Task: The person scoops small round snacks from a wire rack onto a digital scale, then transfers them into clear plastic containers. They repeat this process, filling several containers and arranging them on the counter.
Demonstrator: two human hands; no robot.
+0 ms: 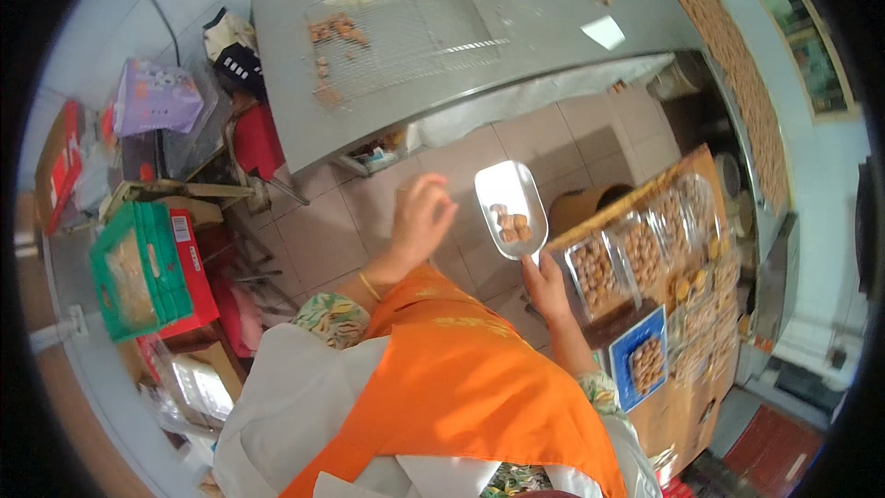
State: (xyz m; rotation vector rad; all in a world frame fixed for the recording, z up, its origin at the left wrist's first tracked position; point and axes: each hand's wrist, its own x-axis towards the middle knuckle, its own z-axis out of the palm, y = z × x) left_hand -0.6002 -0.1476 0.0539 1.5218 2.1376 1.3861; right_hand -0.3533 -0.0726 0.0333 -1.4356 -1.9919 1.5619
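My right hand [546, 288] is closed round the handle of a shiny metal scoop [505, 186], held over the tiled floor. Several small round brown pieces [513, 228], which look like nuts or baked bites, lie in the scoop's near end. To its left, my left hand [424, 219] is raised in the air with fingers bent but apart, and nothing shows in it. Close to my right forearm, clear packs of brown pieces [597, 272] stand on a wooden table [678, 438]. A blue tray [636, 395] there bears more pieces on a scale-like base.
Ahead, a metal worktable [544, 37] carries a wire rack [415, 28] with a few pieces and a long heap of brown pieces [737, 55] along its far edge. At left stand a green crate [106, 286], a red chair [258, 141] and a purple bag [157, 97].
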